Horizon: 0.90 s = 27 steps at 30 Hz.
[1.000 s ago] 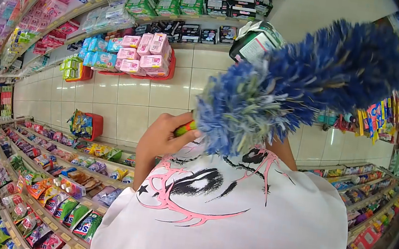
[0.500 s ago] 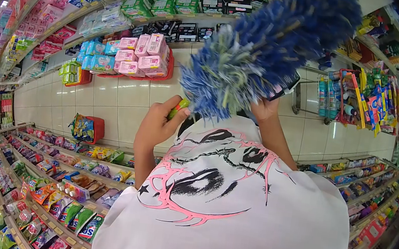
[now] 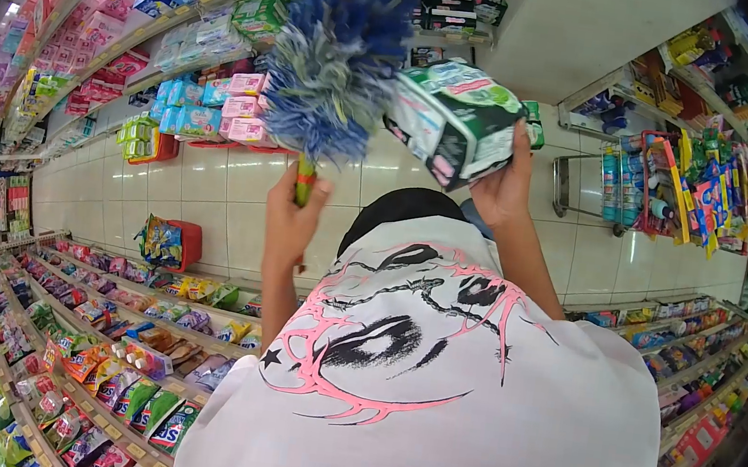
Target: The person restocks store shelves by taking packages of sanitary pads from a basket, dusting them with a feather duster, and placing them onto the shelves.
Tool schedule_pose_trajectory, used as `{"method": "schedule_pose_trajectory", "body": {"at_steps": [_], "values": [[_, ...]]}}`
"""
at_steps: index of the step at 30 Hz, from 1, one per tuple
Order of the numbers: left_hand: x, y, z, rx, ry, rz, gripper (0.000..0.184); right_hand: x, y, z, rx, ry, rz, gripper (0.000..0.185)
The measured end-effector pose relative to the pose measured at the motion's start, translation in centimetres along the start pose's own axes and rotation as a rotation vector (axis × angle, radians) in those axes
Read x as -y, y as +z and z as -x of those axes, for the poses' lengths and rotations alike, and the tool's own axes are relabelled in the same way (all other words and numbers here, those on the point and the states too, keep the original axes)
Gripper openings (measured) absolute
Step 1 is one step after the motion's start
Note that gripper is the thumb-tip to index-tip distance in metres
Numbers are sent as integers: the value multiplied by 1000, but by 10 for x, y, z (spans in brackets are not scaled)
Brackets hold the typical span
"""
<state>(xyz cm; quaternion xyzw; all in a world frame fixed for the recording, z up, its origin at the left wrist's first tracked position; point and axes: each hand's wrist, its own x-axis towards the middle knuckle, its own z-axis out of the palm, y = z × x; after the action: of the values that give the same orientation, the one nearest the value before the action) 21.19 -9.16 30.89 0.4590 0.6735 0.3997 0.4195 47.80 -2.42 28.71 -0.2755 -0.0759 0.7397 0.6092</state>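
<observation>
My left hand [image 3: 294, 219] is closed around the green and red handle of a duster [image 3: 332, 79], held upright. Its shaggy head is blue with a pale grey-white band low down, and its top runs out of view. In my right hand [image 3: 503, 189] is a dark green and white plastic-wrapped pack [image 3: 453, 122], tilted, with my fingers at its right side. The duster head is close beside the pack's left edge. A small green pack [image 3: 534, 127] shows just beyond my right fingers; whether I hold it too, I cannot tell.
Shelves of packaged goods [image 3: 234, 6] run along the back left. Pink and blue packs [image 3: 192, 118] stand in baskets on the tiled floor [image 3: 239, 194]. A red basket [image 3: 190, 246] sits nearer. At the right is a loaded trolley [image 3: 618, 189]. Bagged goods fill the shelf [image 3: 130, 395] nearest me.
The duster has swung left and now stands more upright. The pack in my right hand, mostly hidden behind the duster before, has come into full view and is raised.
</observation>
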Motion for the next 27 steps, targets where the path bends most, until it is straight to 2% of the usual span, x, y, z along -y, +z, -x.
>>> {"method": "schedule_pose_trajectory", "body": {"at_steps": [1, 2, 3, 5, 6, 8, 9, 10, 12, 13, 16, 17, 19, 20, 21, 22, 23, 24, 25, 27], "values": [[1, 10, 0, 11, 112, 12, 38, -4, 7, 5, 1, 25, 51, 47], [2, 17, -1, 23, 224, 24, 50, -10, 15, 11, 13, 23, 120, 52], [3, 23, -5, 15, 223, 21, 50, -18, 22, 14, 38, -2, 177, 52], [2, 32, -16, 51, 302, 198, 71, -32, 35, 22, 117, -45, 340, 55], [-8, 36, -17, 54, 309, 201, 71, -37, 31, 17, 118, -52, 343, 55], [-37, 42, -15, 79, 230, 306, 68, -45, 15, 8, 321, -204, 467, 56], [-42, 41, -14, 96, 173, 366, 64, -39, 17, 8, 259, -114, 415, 62], [-39, 39, -15, 111, 187, 378, 64, -33, 18, 5, 257, -134, 426, 62], [-26, 35, -17, 111, 179, 376, 62, -20, 14, 3, 36, 180, 494, 62], [-23, 35, -18, 115, 192, 378, 62, -17, 15, 1, 51, 177, 489, 59], [-25, 34, -21, 203, 199, 367, 62, -14, 13, 5, -1, 324, 507, 85], [-28, 33, -20, 231, 188, 372, 61, -15, 12, 6, -6, 328, 502, 85], [-28, 33, -20, 254, 200, 333, 60, -19, 7, 8, -43, 328, 467, 100], [-26, 32, -19, 277, 224, 299, 59, -18, 3, 8, -42, 347, 463, 100], [-24, 30, -18, 264, 265, 266, 48, -14, 0, 5, 71, 413, 362, 83], [-18, 25, -17, 253, 260, 260, 48, -11, -2, 4, 184, 474, 259, 71], [-9, 19, -17, 278, 182, 164, 43, -9, 0, 4, 147, 450, 196, 59], [-8, 16, -16, 305, 104, 70, 39, -10, -7, 0, 126, 460, 137, 56], [-10, 17, -14, 270, 212, 56, 43, -9, -13, -4, 107, 472, 62, 58], [-12, 5, -9, 293, 168, 19, 37, -7, -17, -7, 58, 446, -75, 60]]}}
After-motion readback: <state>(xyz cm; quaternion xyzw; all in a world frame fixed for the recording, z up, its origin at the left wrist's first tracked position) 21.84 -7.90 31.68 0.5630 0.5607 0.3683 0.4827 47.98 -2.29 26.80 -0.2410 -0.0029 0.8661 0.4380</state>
